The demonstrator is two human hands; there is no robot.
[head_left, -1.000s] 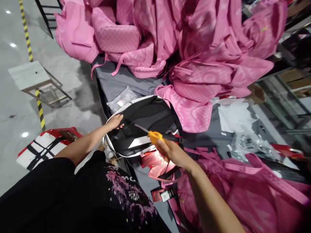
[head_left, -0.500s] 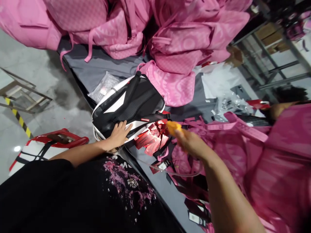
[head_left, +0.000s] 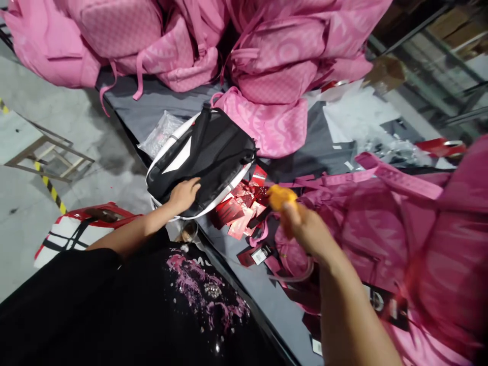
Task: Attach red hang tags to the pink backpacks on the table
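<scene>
A black and white backpack (head_left: 217,137) lies on the grey-covered table, its straps facing up. My left hand (head_left: 183,197) rests on its near side, with fingers curled in against the backpack; exactly which part they grip is hidden. In my right hand (head_left: 301,223) is an orange air gun (head_left: 281,197), blurred, which I hold to the right of the backpack. A clear hose (head_left: 301,277) curves below that hand. Beneath and left of the air gun lies a heap of shiny red tags (head_left: 240,211).
Pink backpacks (head_left: 282,56) are piled along the far side, and more pink bags (head_left: 381,223) crowd the right. A plastic packet (head_left: 162,133) lies left of the backpack. On the floor stand a red and white bag (head_left: 76,231) and a wooden stool (head_left: 57,157).
My left hand has gone from spread flat to curled on the backpack. The strap's white part beside it no longer shows. My right hand and the air gun have shifted slightly right.
</scene>
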